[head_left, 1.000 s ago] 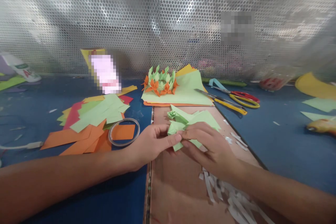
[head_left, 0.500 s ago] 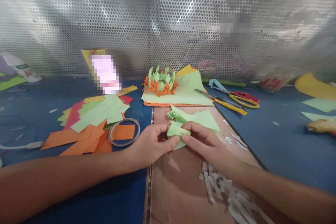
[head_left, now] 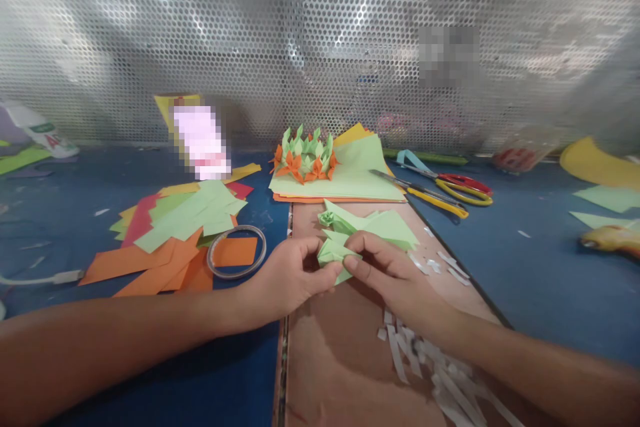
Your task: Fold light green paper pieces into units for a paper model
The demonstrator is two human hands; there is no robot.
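Observation:
My left hand (head_left: 290, 277) and my right hand (head_left: 387, 267) meet over a brown board (head_left: 340, 360), both pinching a small folded piece of light green paper (head_left: 334, 250). The fingers of each hand are closed on its edges. Just behind it lie more folded green pieces (head_left: 385, 223) and a small crumpled green bit (head_left: 327, 217). Further back, a ring of green and orange folded paper points (head_left: 305, 160) sits on a stack of green, yellow and orange sheets (head_left: 360, 180).
Cut orange, green and red paper pieces (head_left: 175, 227) and a clear tape ring (head_left: 236, 251) lie at left on the blue table (head_left: 545, 280). Scissors (head_left: 440, 187) lie at right. White paper strips (head_left: 440, 373) litter the board. A perforated metal wall (head_left: 320, 33) closes the back.
My right hand has drawn back off the green pile and both hands have pinched the small folded piece closer together, its shape now tighter.

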